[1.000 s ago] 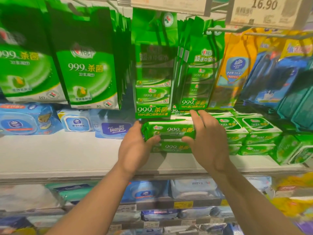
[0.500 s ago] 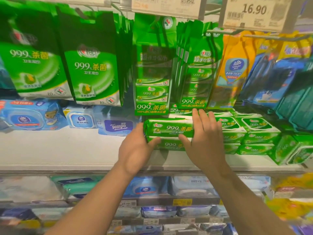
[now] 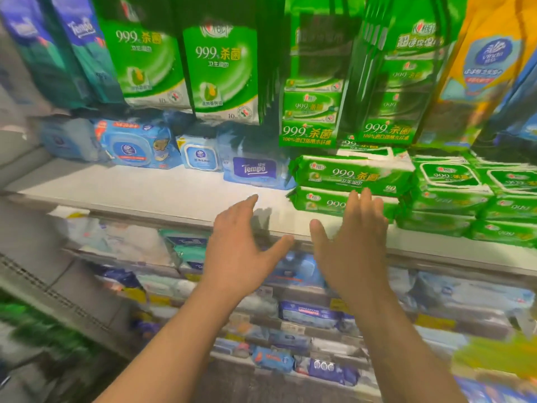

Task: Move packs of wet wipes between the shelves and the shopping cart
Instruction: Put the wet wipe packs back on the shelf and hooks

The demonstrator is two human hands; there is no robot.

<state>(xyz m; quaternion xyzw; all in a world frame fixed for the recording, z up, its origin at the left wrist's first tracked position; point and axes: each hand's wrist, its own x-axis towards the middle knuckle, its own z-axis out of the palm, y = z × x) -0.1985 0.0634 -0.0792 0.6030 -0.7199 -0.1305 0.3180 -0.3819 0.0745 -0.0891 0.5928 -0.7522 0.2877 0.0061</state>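
Green wet-wipe packs [image 3: 353, 175] are stacked two high on the white shelf [image 3: 162, 193]. Just before them, the left hand [image 3: 241, 251] and right hand [image 3: 356, 245] are held spread, nothing gripped.

1. White shelf board [image 3: 145, 189] crosses the view at mid height, lit brightly from above.
2. Lower shelves [image 3: 319, 330] step down beneath it, with yellow price tags [image 3: 338, 305] on the edges.
3. Grey tiled floor [image 3: 72, 289] at lower left.
4. Left edge blurred; details unclear.
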